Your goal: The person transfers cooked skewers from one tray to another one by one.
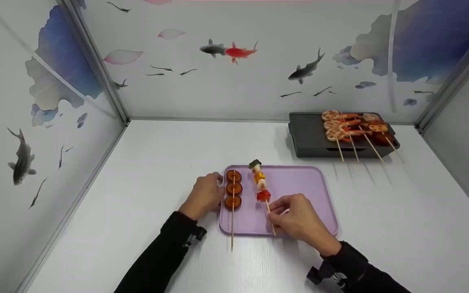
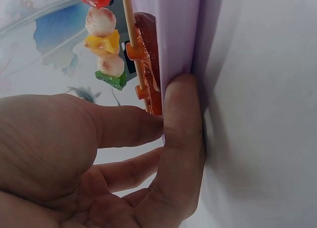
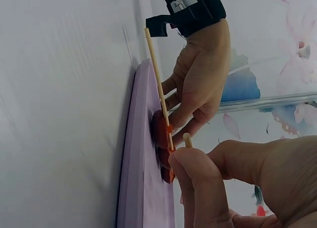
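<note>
The left hand (image 1: 206, 194) pinches the left rim of a lilac tray (image 1: 299, 183); in the left wrist view its thumb lies on the inner side and a finger on the outer wall. Between thumb and fingers the right hand (image 1: 298, 217) holds the stick of a mixed skewer (image 1: 261, 184), with green, white, yellow and red pieces. That skewer slants over the tray; whether it touches is unclear. A skewer of three round brown slices (image 1: 233, 189) lies along the tray's left side, its stick reaching past the front rim.
At the back right of the white table (image 1: 169, 154) stands a dark grey grill (image 1: 307, 134). Several skewers with lotus slices (image 1: 334, 134), shrimp and brown pieces lie on it, sticks jutting over its front edge. Painted panels (image 1: 250, 89) enclose the table's back and sides.
</note>
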The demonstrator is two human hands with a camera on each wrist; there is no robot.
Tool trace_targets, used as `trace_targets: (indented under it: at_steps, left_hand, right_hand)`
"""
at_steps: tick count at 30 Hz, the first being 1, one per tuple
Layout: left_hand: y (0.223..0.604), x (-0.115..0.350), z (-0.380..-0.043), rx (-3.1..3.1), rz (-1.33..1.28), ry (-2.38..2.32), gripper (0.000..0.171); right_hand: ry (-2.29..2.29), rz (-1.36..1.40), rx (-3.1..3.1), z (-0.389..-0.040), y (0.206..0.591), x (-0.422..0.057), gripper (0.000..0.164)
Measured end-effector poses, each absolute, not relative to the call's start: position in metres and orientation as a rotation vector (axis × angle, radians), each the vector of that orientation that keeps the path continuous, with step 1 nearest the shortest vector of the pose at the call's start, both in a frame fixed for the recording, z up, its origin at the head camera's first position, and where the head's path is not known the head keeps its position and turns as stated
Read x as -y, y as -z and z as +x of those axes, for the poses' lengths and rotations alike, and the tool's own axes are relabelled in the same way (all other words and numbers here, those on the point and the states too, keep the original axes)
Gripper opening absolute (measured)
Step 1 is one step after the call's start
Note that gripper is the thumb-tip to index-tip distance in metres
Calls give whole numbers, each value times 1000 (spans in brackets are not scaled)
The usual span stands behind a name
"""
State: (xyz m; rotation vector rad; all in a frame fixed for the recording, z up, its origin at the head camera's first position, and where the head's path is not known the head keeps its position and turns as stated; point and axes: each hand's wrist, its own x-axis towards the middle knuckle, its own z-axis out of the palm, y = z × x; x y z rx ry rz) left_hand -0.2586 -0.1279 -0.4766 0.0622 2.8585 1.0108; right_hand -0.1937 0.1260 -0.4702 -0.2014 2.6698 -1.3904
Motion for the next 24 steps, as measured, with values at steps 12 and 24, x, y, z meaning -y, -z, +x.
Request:
trace_targets:
  at_steps: [12, 24]
  left_hand:
    - [478, 128, -260, -2830, 52, -1025, 34]
    - [476, 129, -258, -2927, 130, -959, 31]
  right_hand:
    - [1409, -240, -2604, -191, 478, -117, 9]
    - [1514, -235, -2475, -187, 481, -109, 13]
